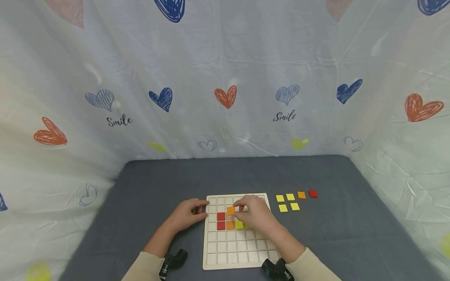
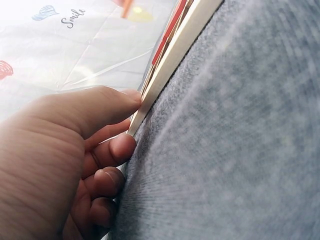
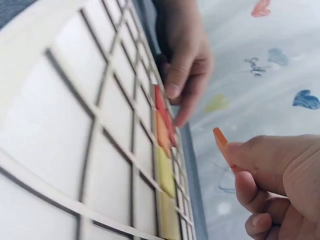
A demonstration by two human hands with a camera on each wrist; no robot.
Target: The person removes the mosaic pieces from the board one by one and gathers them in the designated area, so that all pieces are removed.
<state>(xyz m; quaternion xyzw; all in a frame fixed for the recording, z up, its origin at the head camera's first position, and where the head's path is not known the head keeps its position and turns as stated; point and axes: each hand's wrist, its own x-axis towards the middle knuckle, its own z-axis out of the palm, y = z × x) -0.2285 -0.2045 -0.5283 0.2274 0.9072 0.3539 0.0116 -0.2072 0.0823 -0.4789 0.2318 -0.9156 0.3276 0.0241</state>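
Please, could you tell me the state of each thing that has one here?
Board, flat on table, partly filled
Held tile, orange, raised above board
Right grip, pinching held tile
Left grip, touching board's left edge
Two red tiles, set in board
One orange tile, set in board
Two yellow tiles, set in board
Six loose tiles, flat on table
Backdrop, hanging, creased

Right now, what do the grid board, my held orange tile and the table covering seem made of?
Grid board: probably matte wood, by its pale edge. Orange tile: perhaps painted wood or plastic; smooth, evenly coloured. Table covering: likely dull fabric; fibrous texture shows.
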